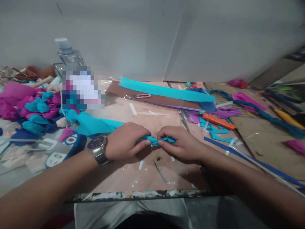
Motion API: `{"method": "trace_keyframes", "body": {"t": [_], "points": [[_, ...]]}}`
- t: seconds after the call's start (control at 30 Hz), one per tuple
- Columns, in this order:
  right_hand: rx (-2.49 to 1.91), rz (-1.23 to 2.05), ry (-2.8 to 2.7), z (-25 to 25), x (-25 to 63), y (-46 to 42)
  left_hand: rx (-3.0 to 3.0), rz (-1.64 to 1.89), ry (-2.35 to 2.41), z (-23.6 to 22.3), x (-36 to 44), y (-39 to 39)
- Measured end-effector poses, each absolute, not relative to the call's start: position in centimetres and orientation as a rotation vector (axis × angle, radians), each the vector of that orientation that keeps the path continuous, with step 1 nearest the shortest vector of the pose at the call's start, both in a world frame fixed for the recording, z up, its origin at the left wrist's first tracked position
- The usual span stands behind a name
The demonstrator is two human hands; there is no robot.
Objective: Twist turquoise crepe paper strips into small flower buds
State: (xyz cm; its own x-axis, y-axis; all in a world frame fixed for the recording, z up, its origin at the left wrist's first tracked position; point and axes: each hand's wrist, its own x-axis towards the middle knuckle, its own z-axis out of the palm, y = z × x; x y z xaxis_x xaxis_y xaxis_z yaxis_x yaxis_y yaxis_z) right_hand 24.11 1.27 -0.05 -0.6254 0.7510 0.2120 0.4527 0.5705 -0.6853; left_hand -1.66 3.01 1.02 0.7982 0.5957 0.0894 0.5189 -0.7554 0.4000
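My left hand (pixel 126 141), with a metal watch (pixel 97 149) on its wrist, pinches a twisted strip of turquoise crepe paper (pixel 95 124) that trails off to the left. My right hand (pixel 182 143) is closed on the rolled end of the same strip, right beside the left fingers. Both hands rest low over a pinkish work board (pixel 152 178), fingertips nearly touching.
A heap of magenta, turquoise and blue paper pieces (pixel 30 108) lies at the left. A plastic bottle (pixel 69 55) stands behind it. A long turquoise strip (pixel 166 90) lies on a brown board. An orange cutter (pixel 219 121), a blue rod (pixel 250 160) and paper scraps lie at the right.
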Motion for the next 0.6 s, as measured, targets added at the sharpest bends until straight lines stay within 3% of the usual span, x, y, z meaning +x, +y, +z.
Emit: {"method": "trace_keyframes", "body": {"t": [0.6], "points": [[-0.966, 0.748, -2.302, 0.1, 24.6, 1.7, 2.605, 0.243, 1.163, 2.3, -1.6, 2.4]]}}
